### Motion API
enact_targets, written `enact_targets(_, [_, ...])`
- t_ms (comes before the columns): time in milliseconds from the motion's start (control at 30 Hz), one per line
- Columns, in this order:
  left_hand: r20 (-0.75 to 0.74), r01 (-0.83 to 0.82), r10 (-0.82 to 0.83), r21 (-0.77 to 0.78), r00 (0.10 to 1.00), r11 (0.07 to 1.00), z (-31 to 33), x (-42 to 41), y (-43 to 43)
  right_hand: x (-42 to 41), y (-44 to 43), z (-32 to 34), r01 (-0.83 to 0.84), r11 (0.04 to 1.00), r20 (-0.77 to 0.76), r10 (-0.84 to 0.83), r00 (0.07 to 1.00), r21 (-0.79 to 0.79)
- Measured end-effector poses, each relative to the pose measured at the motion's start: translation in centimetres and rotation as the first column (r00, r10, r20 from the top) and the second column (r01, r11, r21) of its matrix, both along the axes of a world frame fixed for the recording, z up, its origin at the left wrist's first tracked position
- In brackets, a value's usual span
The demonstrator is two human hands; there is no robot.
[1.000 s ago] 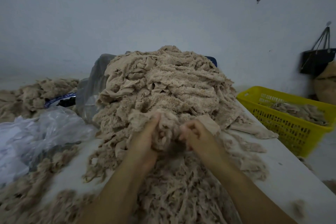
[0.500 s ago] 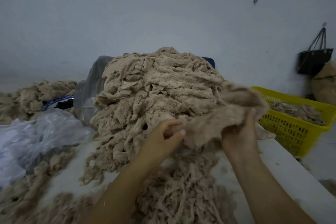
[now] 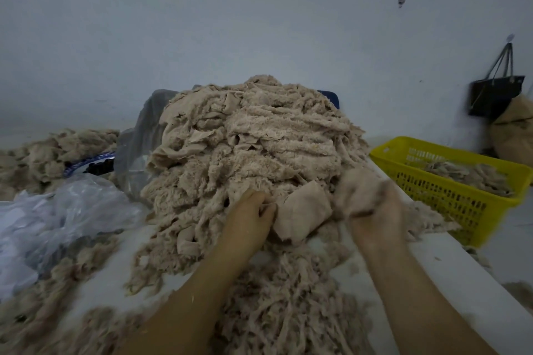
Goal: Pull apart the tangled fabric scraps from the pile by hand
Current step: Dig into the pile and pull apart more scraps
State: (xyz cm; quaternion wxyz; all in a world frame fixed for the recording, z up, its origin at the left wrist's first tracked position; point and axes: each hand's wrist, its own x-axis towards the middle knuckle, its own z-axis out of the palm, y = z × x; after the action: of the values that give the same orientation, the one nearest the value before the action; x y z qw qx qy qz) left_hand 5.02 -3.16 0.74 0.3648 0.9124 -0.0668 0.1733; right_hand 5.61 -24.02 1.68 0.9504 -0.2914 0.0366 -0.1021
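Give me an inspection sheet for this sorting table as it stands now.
Surface: white table, strewn with loose beige shreds.
Job's things: pile of fabric scraps heaped at centre; yellow basket by the table's right edge, some scraps inside.
Clutter: clear plastic bags at the left.
Grippers: left hand grips scraps at the foot of the pile; right hand grips a fluffy clump, blurred.
Cables: nothing seen.
Surroundings: pale wall; black bag hanging on it, brown sack below.
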Motion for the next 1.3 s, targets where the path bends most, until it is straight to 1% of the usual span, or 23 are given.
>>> enact_targets(33, [0.016,0.012,-0.012,-0.036,1.000,0.999,0.1,-0.1,0.0,0.3,-0.8,0.2,0.007,0.967,0.067,-0.024,0.997,0.253])
enact_targets(67, [0.020,0.031,-0.029,-0.086,0.999,0.996,0.3,-0.3,0.0,0.7,-1.0,0.1,0.033,0.934,0.023,-0.044,0.999,0.355])
enact_targets(100, [0.009,0.047,-0.046,-0.134,0.999,0.990,0.6,-0.5,-0.2,0.7,-0.5,0.0,0.029,0.957,-0.048,-0.015,0.999,0.288])
enact_targets(133, [-0.002,0.060,-0.061,-0.166,0.998,0.984,0.8,-0.6,-0.3,0.4,0.7,-0.3,-0.031,0.998,-0.113,0.038,0.993,0.056])
enact_targets(167, [-0.015,0.071,-0.075,-0.182,0.997,0.981,1.0,-0.8,-0.5,0.1,2.1,-0.8,-0.081,0.962,-0.141,0.045,0.989,-0.260])
enact_targets(200, [-0.022,0.083,-0.089,-0.190,0.996,0.978,1.1,-0.9,-0.7,-0.2,3.3,-1.1,-0.084,0.817,-0.108,0.027,0.994,-0.570])
enact_targets(233, [-0.018,0.102,-0.107,-0.201,0.994,0.974,1.1,-1.1,-0.8,-0.5,4.1,-1.3,-0.055,0.612,-0.040,0.037,0.999,-0.789])
enact_targets(267, [-0.007,0.123,-0.128,-0.211,0.992,0.970,1.1,-1.1,-0.7,-0.7,4.6,-1.7,-0.023,0.409,0.018,0.097,0.995,-0.912])
enact_targets(300, [0.006,0.147,-0.149,-0.224,0.989,0.963,1.2,-1.3,-0.7,-0.5,4.7,-2.2,-0.027,0.267,0.023,0.183,0.983,-0.963])
enact_targets(367, [0.025,0.184,-0.184,-0.264,0.983,0.947,1.2,-1.6,-0.6,-0.5,4.8,-2.6,-0.067,0.129,-0.026,0.294,0.955,-0.989])
enact_targets(433, [0.046,0.156,-0.149,-0.309,0.988,0.938,1.1,-1.6,-0.4,-0.8,4.9,-2.5,0.038,0.012,0.040,0.227,0.973,-0.999])
enact_targets(467, [0.064,0.094,-0.076,-0.376,0.995,0.922,1.1,-1.4,0.1,-0.7,4.7,-2.5,0.110,0.002,0.109,0.156,0.982,-0.994])
enact_targets(500, [0.075,0.006,0.036,-0.492,0.996,0.871,1.2,-1.2,1.0,-0.6,4.2,-2.3,0.147,0.053,0.151,0.067,0.986,-0.988])
enact_targets(567, [0.044,-0.138,0.246,-0.728,0.968,0.672,1.6,-0.7,3.5,-0.2,2.6,-1.8,0.153,0.283,0.120,-0.131,0.984,-0.947])
enact_targets(600, [0.004,-0.188,0.291,-0.755,0.957,0.628,1.9,-0.6,4.7,-0.1,1.8,-1.4,0.125,0.415,0.051,-0.185,0.981,-0.901])
enact_targets(667, [-0.078,-0.217,0.217,-0.628,0.973,0.747,2.0,-0.9,5.2,-0.1,1.3,-1.1,0.023,0.704,-0.094,-0.127,0.987,-0.709])
enact_targets(733, [-0.154,-0.103,0.049,-0.366,0.987,0.925,1.6,-1.6,3.8,-0.4,2.2,-0.5,-0.096,0.857,-0.139,0.029,0.990,-0.507])
enact_targets(833, [-0.121,0.176,-0.201,-0.191,0.972,0.966,1.1,-2.9,1.1,-1.0,3.8,0.1,-0.219,0.865,-0.103,0.193,0.976,-0.451])
enact_targets(933, [-0.079,0.329,-0.380,-0.360,0.922,0.873,1.6,-3.2,-0.1,-1.6,4.2,0.7,-0.291,0.797,-0.073,0.299,0.952,-0.530])
enact_targets(1000, [-0.121,0.333,-0.419,-0.429,0.900,0.840,1.8,-3.2,-0.4,-2.0,4.4,1.1,-0.299,0.747,-0.084,0.312,0.946,-0.593])
enact_targets(1100, [-0.151,0.313,-0.383,-0.350,0.911,0.883,1.7,-3.8,0.3,-2.4,4.4,1.5,-0.287,0.700,-0.107,0.290,0.951,-0.654])
enact_targets(1167, [-0.160,0.291,-0.374,-0.384,0.914,0.876,1.6,-4.3,0.9,-2.7,4.3,1.6,-0.235,0.675,-0.118,0.215,0.969,-0.699])
enact_targets(1300, [-0.219,0.211,-0.362,-0.507,0.906,0.836,1.7,-4.9,2.5,-2.5,3.8,1.7,-0.131,0.731,-0.139,0.049,0.989,-0.670])
